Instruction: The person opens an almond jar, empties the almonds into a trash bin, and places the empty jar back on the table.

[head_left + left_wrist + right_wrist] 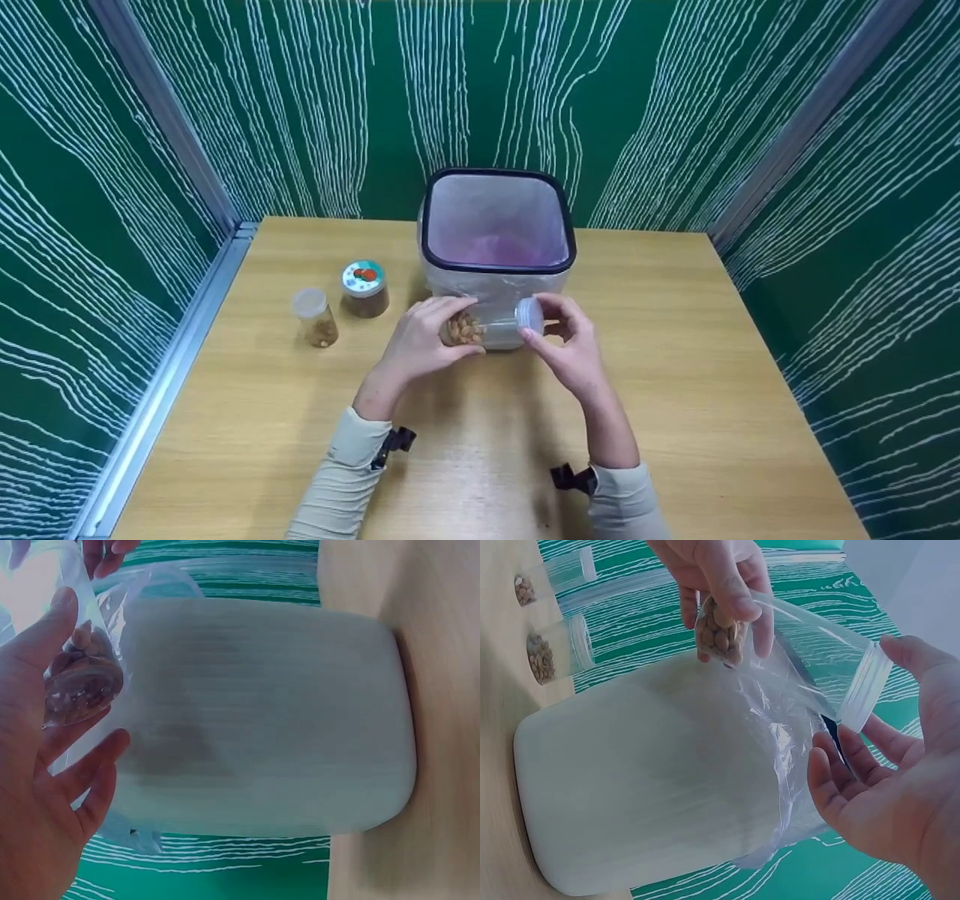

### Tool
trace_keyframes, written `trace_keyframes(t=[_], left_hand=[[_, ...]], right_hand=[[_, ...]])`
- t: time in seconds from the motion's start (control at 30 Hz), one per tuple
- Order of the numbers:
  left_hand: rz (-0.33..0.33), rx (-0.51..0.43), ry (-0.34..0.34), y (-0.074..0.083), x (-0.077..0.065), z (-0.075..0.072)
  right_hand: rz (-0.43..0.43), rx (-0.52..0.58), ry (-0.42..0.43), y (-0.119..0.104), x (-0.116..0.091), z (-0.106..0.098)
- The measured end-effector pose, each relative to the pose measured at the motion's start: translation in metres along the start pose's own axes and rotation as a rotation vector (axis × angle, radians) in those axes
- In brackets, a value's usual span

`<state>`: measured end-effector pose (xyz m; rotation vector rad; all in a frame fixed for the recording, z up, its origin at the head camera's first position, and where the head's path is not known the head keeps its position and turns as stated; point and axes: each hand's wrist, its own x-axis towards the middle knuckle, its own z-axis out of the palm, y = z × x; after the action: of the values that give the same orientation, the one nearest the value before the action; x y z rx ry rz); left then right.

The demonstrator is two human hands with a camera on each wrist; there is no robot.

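One left hand (420, 337) curled round base of clear cylindrical jar (495, 331), brown nuts (465, 328) inside, right hand (574, 345) pinching ribbed translucent lid (530, 315), jar tilted in front of bag-lined rounded-square bin (495, 268), slim jar (318, 319) and wider printed-lid jar (366, 291) at left, wood-grain table (660, 337)

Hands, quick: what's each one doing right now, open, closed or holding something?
Left hand: holding the clear nut jar near its base.
Right hand: pinching that jar's lid.
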<state>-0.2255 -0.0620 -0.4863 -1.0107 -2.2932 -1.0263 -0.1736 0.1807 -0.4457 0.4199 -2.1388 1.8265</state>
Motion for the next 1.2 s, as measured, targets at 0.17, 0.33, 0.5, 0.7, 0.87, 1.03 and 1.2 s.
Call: trace_keyframes(t=[0.17, 0.33, 0.5, 0.7, 0.87, 1.03, 1.2], left_hand=[[0.000, -0.027, 0.005, -0.005, 0.005, 0.004], [-0.034, -0.041, 0.009, -0.010, 0.012, 0.007], [-0.077, -0.046, -0.003, -0.013, 0.014, 0.008], [-0.098, -0.048, -0.019, -0.016, 0.012, 0.012], [-0.112, -0.054, -0.022, -0.016, 0.011, 0.014], [-0.108, -0.066, -0.007, -0.014, 0.015, 0.011], [-0.090, -0.071, 0.011, -0.016, 0.014, 0.014]], right_hand=[[0.087, -0.039, 0.013, 0.004, 0.003, 0.000], [0.175, -0.063, 0.045, 0.003, 0.012, -0.001], [0.187, -0.041, 0.041, -0.010, 0.016, 0.002], [0.191, -0.008, 0.047, -0.018, 0.016, 0.004], [0.189, 0.001, 0.039, -0.015, 0.017, 0.004], [0.153, -0.002, 0.021, -0.006, 0.024, 0.000], [0.118, 0.073, 0.044, 0.020, 0.031, 0.000]])
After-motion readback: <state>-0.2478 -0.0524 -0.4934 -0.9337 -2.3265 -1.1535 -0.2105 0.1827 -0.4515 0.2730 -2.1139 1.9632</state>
